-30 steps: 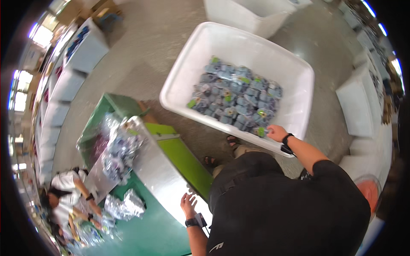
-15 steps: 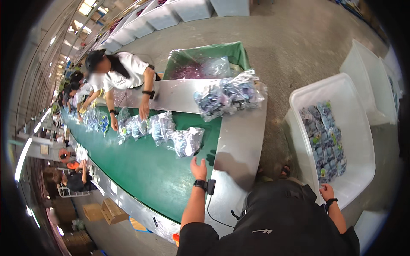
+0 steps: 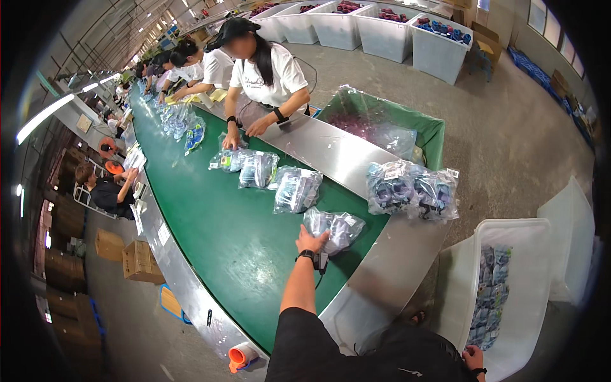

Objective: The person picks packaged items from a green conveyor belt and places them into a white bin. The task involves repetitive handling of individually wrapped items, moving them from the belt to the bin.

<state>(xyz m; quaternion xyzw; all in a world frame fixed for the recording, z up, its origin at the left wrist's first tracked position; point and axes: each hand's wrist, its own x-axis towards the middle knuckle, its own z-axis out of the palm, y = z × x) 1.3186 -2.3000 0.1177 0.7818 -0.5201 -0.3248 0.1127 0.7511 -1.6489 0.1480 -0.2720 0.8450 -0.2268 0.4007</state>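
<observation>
Over the near end of the green conveyor belt (image 3: 235, 254), my left hand (image 3: 312, 240) reaches forward. Its fingers and thumb are round the near left corner of a clear plastic bag of grey-blue items (image 3: 336, 229). Beyond it on the belt lie similar bags, the closest being a clear bag (image 3: 298, 190). My right hand (image 3: 473, 358) is low at the right, beside the near edge of a white bin (image 3: 528, 274). Its fingers are curled, and whatever is in them cannot be made out. Rows of bagged grey-blue items (image 3: 490, 299) lie in the bin.
Two bulging clear bags (image 3: 412, 191) rest on the metal table edge (image 3: 394, 254). Behind it stands a green-lined container (image 3: 426, 130). Across the belt, a co-worker in a white shirt (image 3: 270, 79) handles a bag. An orange cup (image 3: 242, 356) sits at the belt's near left rim.
My view has swung, showing more of the far belt. My left hand has moved from open beside the bag onto its corner. My right hand stays by the white bin.
</observation>
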